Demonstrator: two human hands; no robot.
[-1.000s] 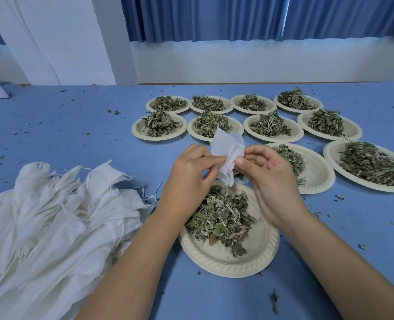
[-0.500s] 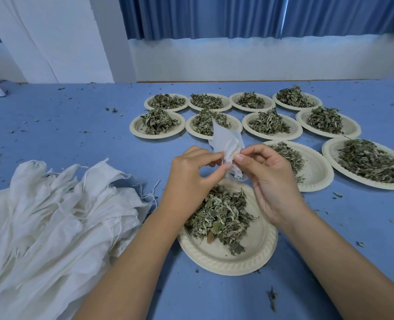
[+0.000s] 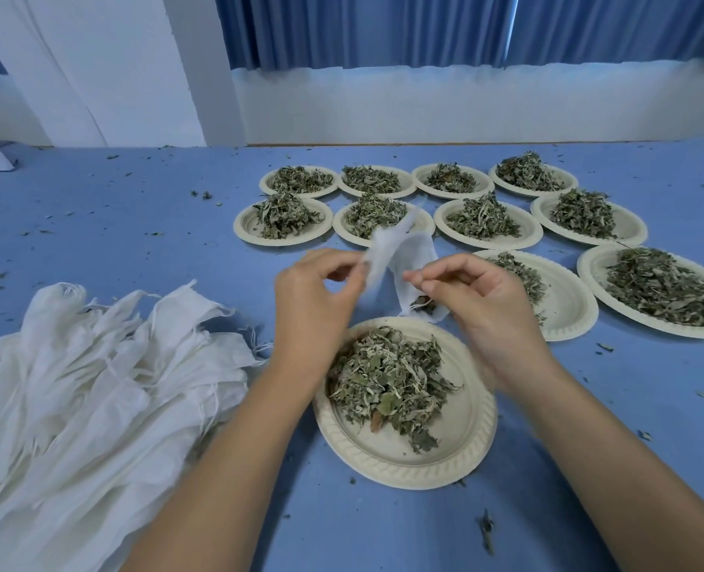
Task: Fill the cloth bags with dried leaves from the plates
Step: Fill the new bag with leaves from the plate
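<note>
Since a second ago the left hand (image 3: 315,299) and right hand (image 3: 480,311) have drawn apart, each pinching a mouth edge of the cloth bag (image 3: 412,258), stretched open just beyond the near plate (image 3: 457,431). It looks light and limp; the hem seems the surest hold.
</note>
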